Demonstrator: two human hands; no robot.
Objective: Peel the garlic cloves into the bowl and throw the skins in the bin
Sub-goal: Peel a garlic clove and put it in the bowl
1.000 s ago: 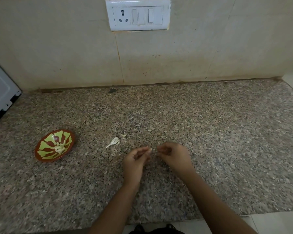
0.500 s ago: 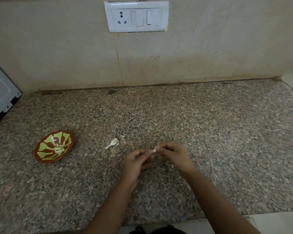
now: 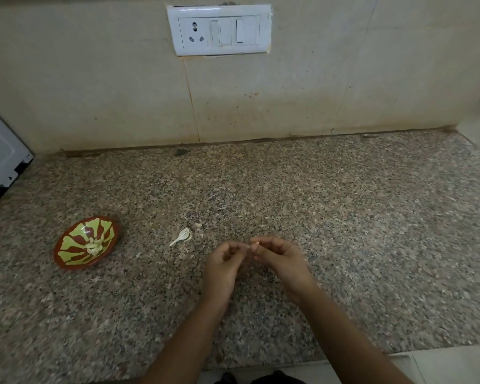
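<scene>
Neither hand had moved much: left hand and right hand fingertips pinched 1 garlic clove; a thumbnail should lift its skin gently.

A speckled granite counter meets a beige tiled wall. A white switch plate with a socket sits high on that wall. A white appliance shows at the counter's left edge.
</scene>
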